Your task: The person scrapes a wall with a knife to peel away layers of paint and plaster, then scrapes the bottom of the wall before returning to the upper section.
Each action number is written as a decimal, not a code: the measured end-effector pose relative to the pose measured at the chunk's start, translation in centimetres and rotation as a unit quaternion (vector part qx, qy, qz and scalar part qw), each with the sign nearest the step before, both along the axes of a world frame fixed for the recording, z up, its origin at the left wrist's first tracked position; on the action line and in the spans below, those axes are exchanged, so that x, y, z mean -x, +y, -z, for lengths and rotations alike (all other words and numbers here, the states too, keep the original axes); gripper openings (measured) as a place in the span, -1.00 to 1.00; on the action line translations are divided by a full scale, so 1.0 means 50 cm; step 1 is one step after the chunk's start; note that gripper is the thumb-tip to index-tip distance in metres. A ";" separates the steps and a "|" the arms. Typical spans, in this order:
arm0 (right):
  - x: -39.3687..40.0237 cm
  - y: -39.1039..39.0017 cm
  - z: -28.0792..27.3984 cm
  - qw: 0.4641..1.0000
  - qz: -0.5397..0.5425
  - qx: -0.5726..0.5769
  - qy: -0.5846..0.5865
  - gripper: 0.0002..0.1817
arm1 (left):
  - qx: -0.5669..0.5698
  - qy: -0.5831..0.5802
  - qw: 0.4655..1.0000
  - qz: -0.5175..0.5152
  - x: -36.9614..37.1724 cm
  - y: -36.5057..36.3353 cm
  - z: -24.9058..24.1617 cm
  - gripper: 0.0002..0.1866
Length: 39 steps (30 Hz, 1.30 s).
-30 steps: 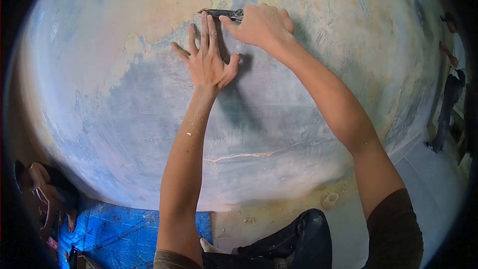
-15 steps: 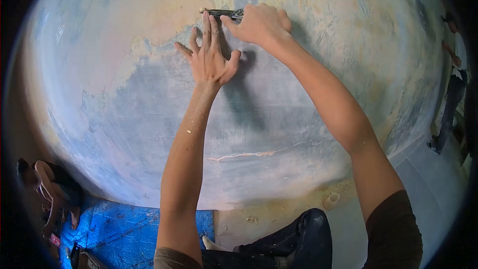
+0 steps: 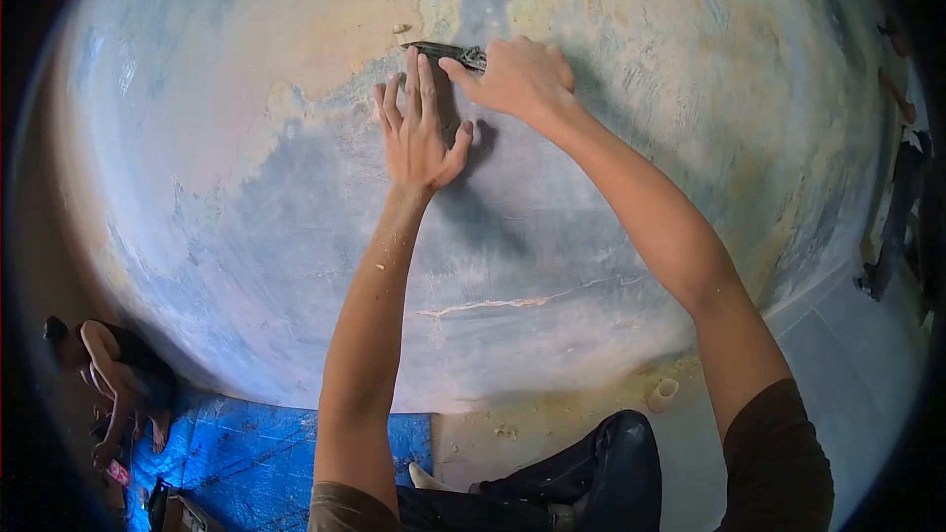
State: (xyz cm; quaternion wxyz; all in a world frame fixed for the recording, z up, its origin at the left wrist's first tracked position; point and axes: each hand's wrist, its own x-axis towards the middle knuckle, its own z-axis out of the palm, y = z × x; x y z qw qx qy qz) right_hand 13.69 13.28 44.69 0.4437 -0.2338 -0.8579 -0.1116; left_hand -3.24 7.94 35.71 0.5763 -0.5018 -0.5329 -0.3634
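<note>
Against a large painted wall (image 3: pixel 512 236), patchy blue, yellow and grey, both my hands work close together. In my right hand (image 3: pixel 519 77) is a dark utility knife (image 3: pixel 443 53), lying nearly level with its tip pointing left. Beside that tip a small pale chip (image 3: pixel 402 32) sticks to the surface. My left hand (image 3: pixel 418 138) rests on the wall below the knife, fingers stretched upward, the index and middle fingertips close to or touching the blade. Lower down, a pale crack (image 3: pixel 493 304) runs across the paint. My right fingers partly cover the handle.
A blue tarp (image 3: pixel 246 458) covers the floor at lower left, where another person (image 3: pixel 123 374) crouches. A second person (image 3: pixel 902 167) stands at the right edge. Near my knee (image 3: pixel 626 443) a small pale cup (image 3: pixel 662 394) stands on the floor, among crumbs of debris.
The view has tilted, so hands and wall sit lower. The knife tip now points slightly upward, leaving the pale chip more exposed. My left fingers have drawn closer together.
</note>
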 end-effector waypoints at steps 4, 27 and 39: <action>-0.003 0.008 0.006 1.000 0.000 -0.016 -0.003 -0.31 | -0.003 0.009 1.000 -0.006 0.003 0.005 0.006 0.01; 0.008 0.001 -0.007 1.000 0.020 -0.005 0.022 -0.33 | -0.020 -0.055 0.997 -0.059 -0.025 0.028 -0.010 0.12; 0.011 0.006 -0.034 1.000 -0.008 0.010 0.027 -0.21 | -0.007 -0.070 0.994 -0.079 -0.024 0.020 -0.037 0.11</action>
